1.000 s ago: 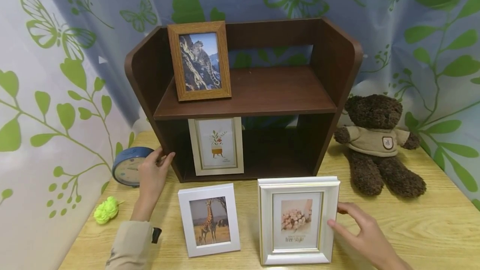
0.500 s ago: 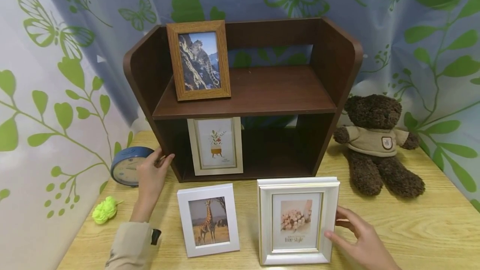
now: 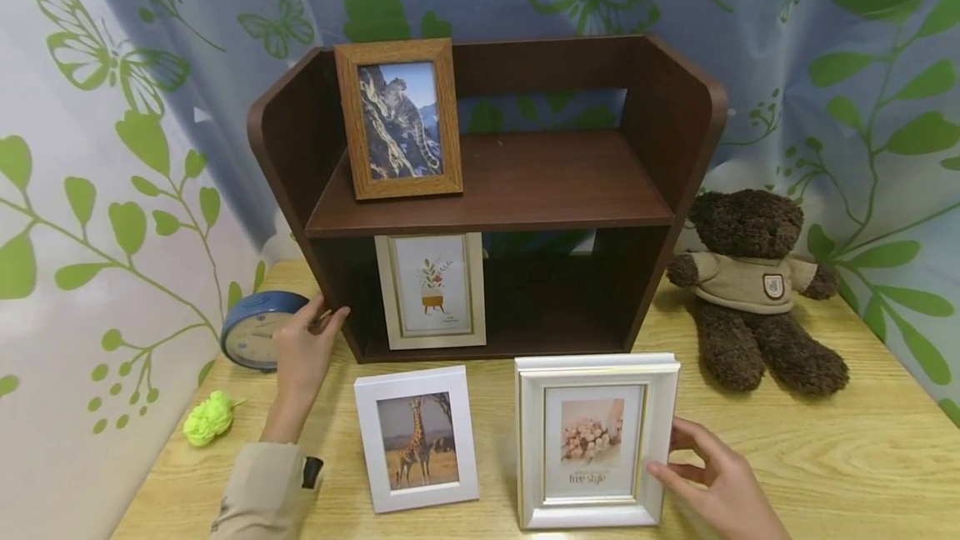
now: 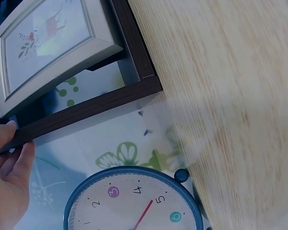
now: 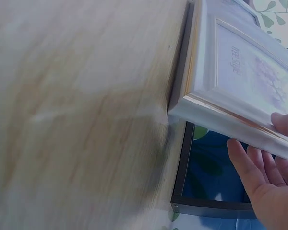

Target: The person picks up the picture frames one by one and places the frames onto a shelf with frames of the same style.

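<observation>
A person's right hand [image 3: 723,473] holds the bouquet frame [image 3: 596,440] between thumb and fingers, upright on the table [image 3: 862,457] before the shelf [image 3: 562,177], whose side the left hand [image 3: 303,357] pinches. Positioning appears in hand; the next move likely calls for a steady lift or clean release.

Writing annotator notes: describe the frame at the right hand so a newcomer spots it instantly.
Find the dark brown shelf. On the table in front, right of the white giraffe frame, stands a gold-trimmed white frame. Only it shows pink flowers above "free style".
</observation>
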### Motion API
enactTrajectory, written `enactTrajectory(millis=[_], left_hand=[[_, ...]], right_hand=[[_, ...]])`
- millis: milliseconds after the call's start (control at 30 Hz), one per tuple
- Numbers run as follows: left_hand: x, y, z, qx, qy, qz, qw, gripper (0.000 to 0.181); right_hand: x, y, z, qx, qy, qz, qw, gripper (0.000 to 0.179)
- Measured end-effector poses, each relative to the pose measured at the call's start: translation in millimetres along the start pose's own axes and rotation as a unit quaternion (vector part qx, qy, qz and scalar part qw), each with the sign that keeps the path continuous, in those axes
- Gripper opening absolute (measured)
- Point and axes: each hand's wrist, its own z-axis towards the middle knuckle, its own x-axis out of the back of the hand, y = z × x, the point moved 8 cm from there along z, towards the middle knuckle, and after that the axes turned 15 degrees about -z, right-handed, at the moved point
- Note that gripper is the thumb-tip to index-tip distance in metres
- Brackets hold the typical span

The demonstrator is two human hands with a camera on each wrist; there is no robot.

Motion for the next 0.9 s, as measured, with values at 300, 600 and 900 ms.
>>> enactTrajectory(millis=[300, 600, 900], left_hand=[[0.9, -5.0, 1.0, -0.004, -0.006, -0.012, 0.9999, 0.026], [0.5, -6.4, 0.3, 0.01, -0.009, -0.011, 0.9999, 0.026], [1.2, -7.8, 0.1, 0.009, -0.01, -0.011, 0.9999, 0.027]], right_hand=[[-1.3, 4.3, -0.8, -0.035, 0.01, 0.025, 0.999, 0.044], [-4.0, 12.3, -3.6, -0.083, 0.015, 0.055, 0.9949, 0.042], [-3.5, 15.2, -6.7, -0.1, 0.029, 0.088, 0.9906, 0.036]])
